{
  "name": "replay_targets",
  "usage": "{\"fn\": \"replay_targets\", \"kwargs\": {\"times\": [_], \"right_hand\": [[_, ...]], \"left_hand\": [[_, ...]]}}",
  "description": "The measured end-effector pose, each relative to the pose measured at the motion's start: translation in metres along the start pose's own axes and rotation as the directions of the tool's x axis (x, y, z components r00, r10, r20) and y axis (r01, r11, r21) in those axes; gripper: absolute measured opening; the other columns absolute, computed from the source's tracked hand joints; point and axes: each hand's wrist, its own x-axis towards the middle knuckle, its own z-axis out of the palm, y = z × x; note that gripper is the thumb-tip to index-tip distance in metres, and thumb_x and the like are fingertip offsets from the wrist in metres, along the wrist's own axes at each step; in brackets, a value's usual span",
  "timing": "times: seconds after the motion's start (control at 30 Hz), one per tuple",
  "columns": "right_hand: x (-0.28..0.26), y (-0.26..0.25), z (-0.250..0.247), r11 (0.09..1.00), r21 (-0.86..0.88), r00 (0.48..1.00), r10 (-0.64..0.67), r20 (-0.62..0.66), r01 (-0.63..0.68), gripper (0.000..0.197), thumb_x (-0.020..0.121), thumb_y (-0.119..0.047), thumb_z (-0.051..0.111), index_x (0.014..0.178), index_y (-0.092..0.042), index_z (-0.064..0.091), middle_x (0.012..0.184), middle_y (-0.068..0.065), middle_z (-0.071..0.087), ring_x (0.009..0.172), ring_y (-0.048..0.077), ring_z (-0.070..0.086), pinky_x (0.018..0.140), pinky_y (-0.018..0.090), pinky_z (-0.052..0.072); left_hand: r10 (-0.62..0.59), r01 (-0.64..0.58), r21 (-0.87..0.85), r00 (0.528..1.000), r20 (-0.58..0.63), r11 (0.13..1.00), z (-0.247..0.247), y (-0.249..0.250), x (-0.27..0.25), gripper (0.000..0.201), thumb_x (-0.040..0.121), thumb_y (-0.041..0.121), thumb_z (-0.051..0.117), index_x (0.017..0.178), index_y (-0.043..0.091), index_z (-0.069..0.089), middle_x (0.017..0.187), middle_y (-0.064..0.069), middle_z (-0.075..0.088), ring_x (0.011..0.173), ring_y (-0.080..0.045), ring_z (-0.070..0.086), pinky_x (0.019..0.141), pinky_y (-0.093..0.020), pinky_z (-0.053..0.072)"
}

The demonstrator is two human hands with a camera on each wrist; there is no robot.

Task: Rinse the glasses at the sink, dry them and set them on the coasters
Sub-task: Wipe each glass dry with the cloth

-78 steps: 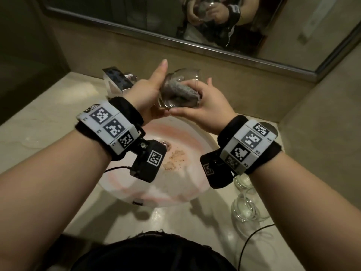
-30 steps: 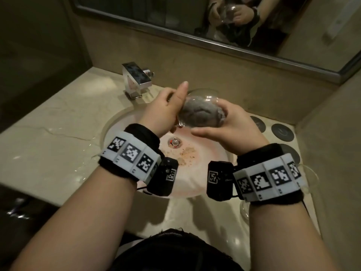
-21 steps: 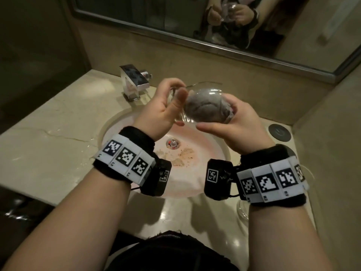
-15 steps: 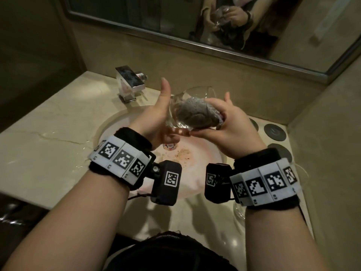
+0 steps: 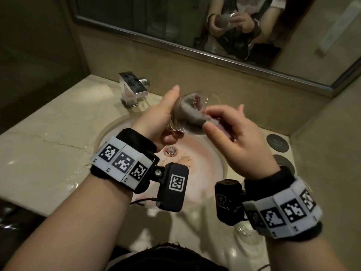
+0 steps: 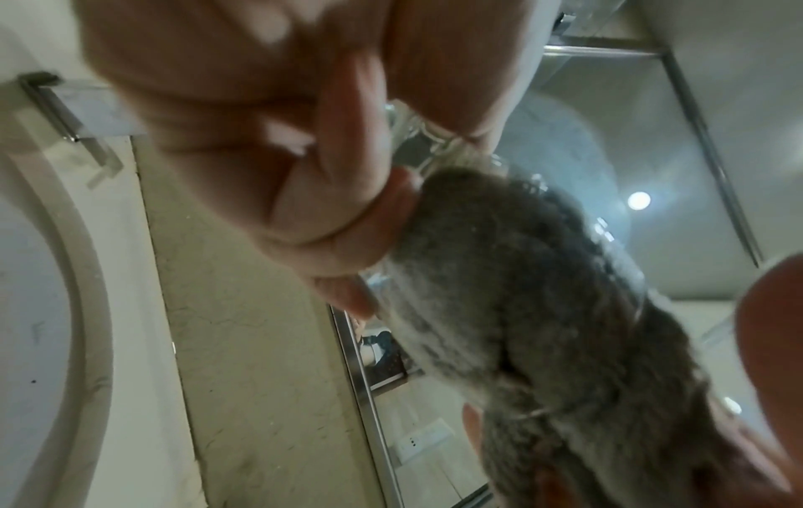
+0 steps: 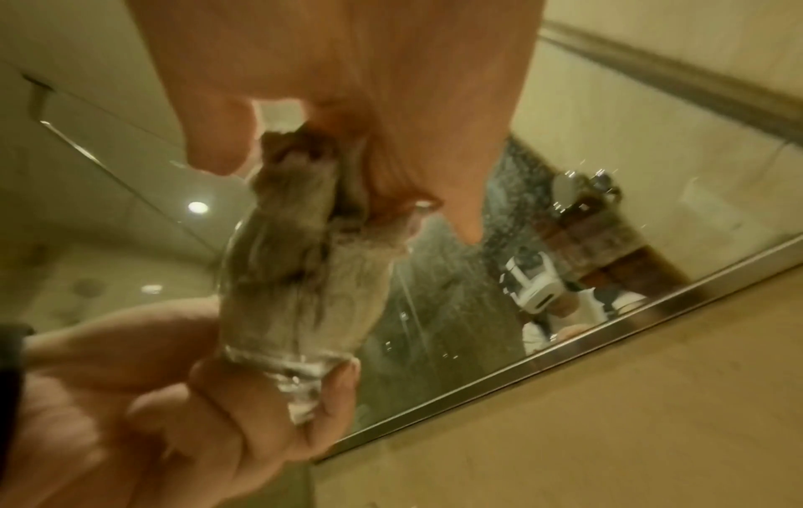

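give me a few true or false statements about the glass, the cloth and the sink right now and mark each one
1. The left hand holds the glass near its base. True.
2. The grey cloth lies in the sink. False: it is stuffed into the glass, and the right hand pinches the end that sticks out.
3. The glass is held above the sink. True.
4. Water is running from the tap. False: no stream shows.
5. The glass stands on a coaster. False: the coaster on the counter to the right is bare.
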Motion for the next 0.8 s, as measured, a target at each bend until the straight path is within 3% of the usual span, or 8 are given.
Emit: {"fn": "replay_targets", "kwargs": {"times": [0.2,0.3,0.43,0.5,0.57,0.63,0.73,0.8], "right_hand": [[0.026,0.003,-0.026,0.977,-0.175,0.881,-0.026,0.473,0.123,0.040,0.078,-0.069,0.032,0.113,-0.056,0.046,0.101,-0.041,0.052,0.110,-0.019,0.046,0.112,0.049,-0.020],[0.033,0.012,-0.031,0.865,-0.379,0.827,-0.070,0.558,0.329,0.081,0.075,-0.083,0.015,0.134,-0.037,0.046,0.118,-0.023,0.061,0.122,-0.001,0.049,0.109,0.048,-0.026],[0.036,0.018,-0.020,0.763,-0.509,0.837,-0.074,0.541,0.397,0.085,0.078,-0.079,0.016,0.145,-0.029,0.026,0.134,-0.002,0.057,0.128,0.016,0.047,0.110,0.043,-0.022],[0.039,0.019,-0.016,0.880,-0.392,0.874,-0.052,0.483,0.269,0.080,0.074,-0.074,0.041,0.141,-0.035,0.024,0.136,-0.004,0.054,0.130,0.006,0.038,0.116,0.040,-0.012],[0.042,0.017,-0.020,0.994,-0.077,0.870,0.102,0.482,-0.074,0.072,0.070,-0.051,0.066,0.135,-0.033,0.041,0.131,-0.004,0.059,0.129,0.007,0.043,0.118,0.041,0.019],[0.040,0.016,-0.025,0.870,0.299,0.833,0.197,0.517,-0.391,0.060,0.066,-0.025,0.078,0.121,-0.023,0.055,0.120,0.000,0.065,0.116,0.013,0.059,0.105,0.035,0.042],[0.036,0.019,-0.025,0.700,0.558,0.872,0.197,0.448,-0.446,0.058,0.064,-0.003,0.073,0.117,-0.018,0.055,0.113,0.000,0.068,0.111,0.014,0.062,0.094,0.026,0.048],[0.037,0.016,-0.019,0.812,0.441,0.894,0.203,0.400,-0.382,0.057,0.070,-0.009,0.075,0.120,-0.020,0.052,0.116,-0.005,0.066,0.114,0.008,0.059,0.103,0.029,0.042]], "left_hand": [[-0.103,0.104,-0.018,0.995,0.011,0.994,0.009,0.004,0.001,0.049,0.094,0.057,0.032,0.081,0.014,0.051,0.063,-0.007,0.036,0.032,-0.009,0.030,0.031,-0.009,0.021],[-0.115,0.116,0.006,0.992,-0.046,0.993,0.012,0.010,0.001,0.049,0.095,0.056,0.033,0.074,0.015,0.050,0.058,-0.004,0.040,0.033,-0.007,0.030,0.033,-0.007,0.018],[-0.094,0.100,0.067,0.991,-0.094,0.993,0.015,0.019,0.002,0.051,0.095,0.056,0.034,0.076,0.013,0.053,0.051,0.000,0.050,0.033,-0.007,0.032,0.034,-0.007,0.018],[-0.064,0.078,0.089,0.986,-0.155,0.993,0.018,0.022,0.002,0.049,0.094,0.056,0.037,0.082,0.011,0.055,0.058,-0.002,0.054,0.034,-0.008,0.034,0.034,-0.008,0.021],[0.006,0.039,0.191,0.974,-0.226,0.981,0.024,0.024,0.000,0.044,0.093,0.055,0.041,0.096,0.013,0.053,0.074,-0.005,0.055,0.042,-0.010,0.042,0.037,-0.013,0.027],[0.087,0.002,0.296,0.954,-0.287,0.955,0.029,0.027,-0.001,0.039,0.092,0.056,0.042,0.097,0.018,0.053,0.083,-0.003,0.057,0.058,-0.014,0.051,0.048,-0.020,0.036],[0.181,-0.071,0.352,0.940,-0.291,0.933,0.032,0.035,0.001,0.034,0.093,0.056,0.040,0.098,0.024,0.053,0.092,-0.002,0.061,0.073,-0.016,0.057,0.056,-0.024,0.042],[0.155,-0.056,0.326,0.946,-0.286,0.944,0.033,0.036,0.002,0.042,0.093,0.057,0.040,0.105,0.018,0.052,0.089,-0.006,0.059,0.062,-0.016,0.054,0.047,-0.020,0.039]]}}
